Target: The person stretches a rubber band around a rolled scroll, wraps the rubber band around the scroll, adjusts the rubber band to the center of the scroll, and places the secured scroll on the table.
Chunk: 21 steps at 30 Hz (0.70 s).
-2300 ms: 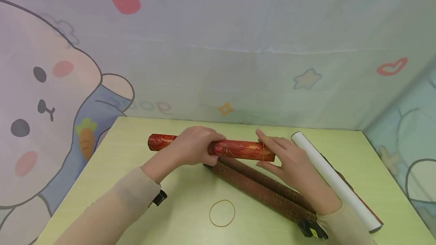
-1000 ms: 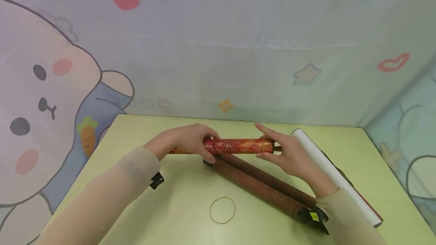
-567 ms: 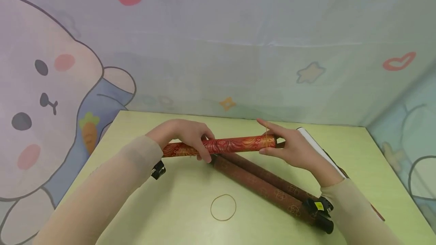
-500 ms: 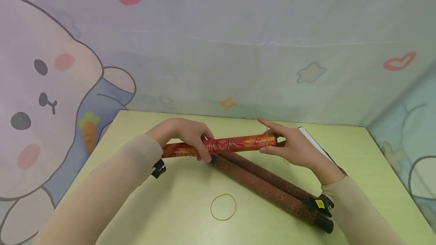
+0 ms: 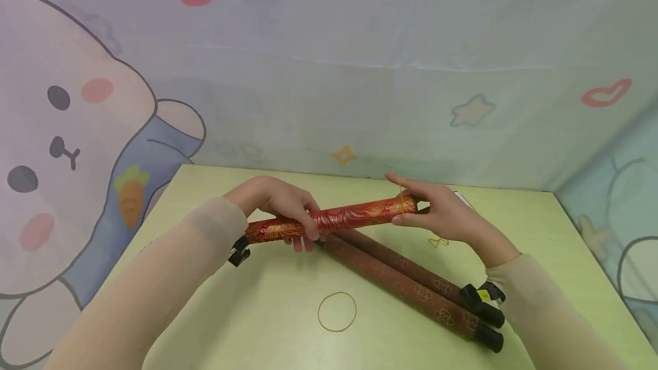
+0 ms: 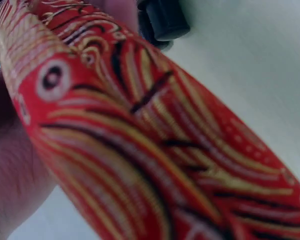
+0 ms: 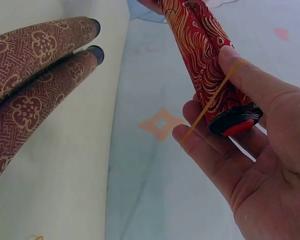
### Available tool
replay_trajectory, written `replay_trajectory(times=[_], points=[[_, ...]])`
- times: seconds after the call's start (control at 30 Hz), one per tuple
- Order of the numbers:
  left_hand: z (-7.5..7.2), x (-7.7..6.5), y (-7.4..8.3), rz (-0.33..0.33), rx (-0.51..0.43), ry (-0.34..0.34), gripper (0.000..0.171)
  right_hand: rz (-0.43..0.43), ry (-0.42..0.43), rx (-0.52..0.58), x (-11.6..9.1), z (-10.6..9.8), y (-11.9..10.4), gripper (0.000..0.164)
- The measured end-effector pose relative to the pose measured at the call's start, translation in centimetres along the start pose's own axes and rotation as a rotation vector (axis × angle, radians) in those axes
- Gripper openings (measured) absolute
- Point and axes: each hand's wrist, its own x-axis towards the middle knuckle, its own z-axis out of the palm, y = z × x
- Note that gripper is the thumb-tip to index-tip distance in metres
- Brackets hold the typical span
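In the head view my left hand (image 5: pixel 290 207) grips the middle of a red-and-gold patterned roll (image 5: pixel 354 216), held above the table and slanting up to the right. An overlapping edge runs along the roll in the left wrist view. My right hand (image 5: pixel 442 210) is at its right end. In the right wrist view a rubber band (image 7: pixel 210 105) stretches from thumb to a fingertip across that end, near the black and red tip. Thumb and some fingers touch the roll's sides. Part of the roll hides behind my left fingers.
Two brown patterned rolls (image 5: pixel 396 287) with black ends lie side by side below the held roll. A loose rubber band (image 5: pixel 337 312) lies nearer the front, and a tangled one (image 5: pixel 438 241) by my right wrist. A white roll (image 5: pixel 462 198) is mostly hidden behind my right arm.
The red roll's right end has risen, so it tilts now, and my right hand has moved up with the band. The tangled rubber band has come into view; the white roll is more covered.
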Motion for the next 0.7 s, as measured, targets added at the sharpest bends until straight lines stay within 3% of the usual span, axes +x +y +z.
replay_trajectory(times=[0.4,0.7], points=[[-0.3,-0.3,-0.7,0.011,-0.081,-0.069,0.034,0.023,0.024,0.026,0.5,0.8,0.1,0.082],[-0.2,-0.6,-1.0,0.034,-0.096,-0.056,0.019,0.032,0.045,0.049,0.0,1.2,0.0,0.074]])
